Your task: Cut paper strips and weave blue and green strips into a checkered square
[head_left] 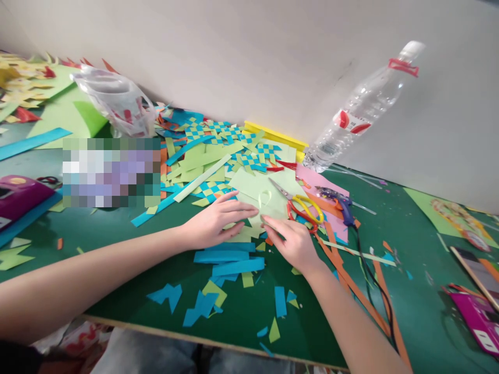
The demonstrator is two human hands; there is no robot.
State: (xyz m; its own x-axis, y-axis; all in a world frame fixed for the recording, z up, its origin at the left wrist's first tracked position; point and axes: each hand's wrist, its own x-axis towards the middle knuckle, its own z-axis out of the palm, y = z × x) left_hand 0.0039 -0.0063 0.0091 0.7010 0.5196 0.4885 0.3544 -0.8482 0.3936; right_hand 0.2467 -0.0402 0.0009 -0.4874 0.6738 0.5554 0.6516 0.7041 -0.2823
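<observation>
A thin pale green paper strip [265, 198] is bent into a small loop above a light green paper sheet [249, 183]. My right hand [296, 241] has its fingertips close together at the lower end of the loop, seemingly pinching it. My left hand [220, 221] holds nothing; its fingers are stretched out and apart, with the tips just left of the loop. Beside my right hand lie scissors [307, 205] with yellow and red handles, blades pointing to the upper left. Blue paper strips [234, 262] are piled below the hands.
Woven blue and green paper pieces [253, 156] and strips cover the back of the table [128, 272]. At right are a glue gun [345, 208] with a black cord, a tilted plastic bottle [358, 114] against the wall, and orange strips [343, 275]. A plastic bag [120, 101] stands left.
</observation>
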